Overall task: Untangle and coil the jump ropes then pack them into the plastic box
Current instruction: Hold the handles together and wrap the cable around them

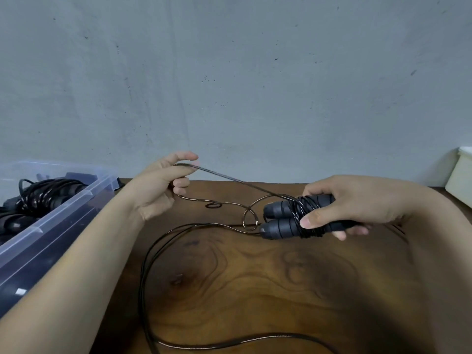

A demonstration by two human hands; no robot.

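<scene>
Nearest you, the slack of the thin black jump rope cable (143,277) lies in a long loop on the brown wooden bench (255,290). It runs off the near edge and curls back up towards the middle, loose enough to feed the coil without snagging.

Further in, on the right, your right hand (357,203) is closed round the two black foam handles (283,221). It holds them side by side just above the bench, with the thumb pressing down on the turns of cable already wound round them. That grip seems meant to make the pair a spool and to stop the wraps from slipping.

To the left and slightly further off, your left hand (158,185) pinches the cable between thumb and forefinger. The stretch from there to the handles is drawn taut, probably so the next turn lies tight. A few small kinks hang below it, so the coiling looks only partly done.

At the left edge sits the clear plastic box (51,218), with coiled black ropes (48,195) inside, close enough for an easy drop. A white container (459,180) stands at the far right, against the grey wall (255,72).
</scene>
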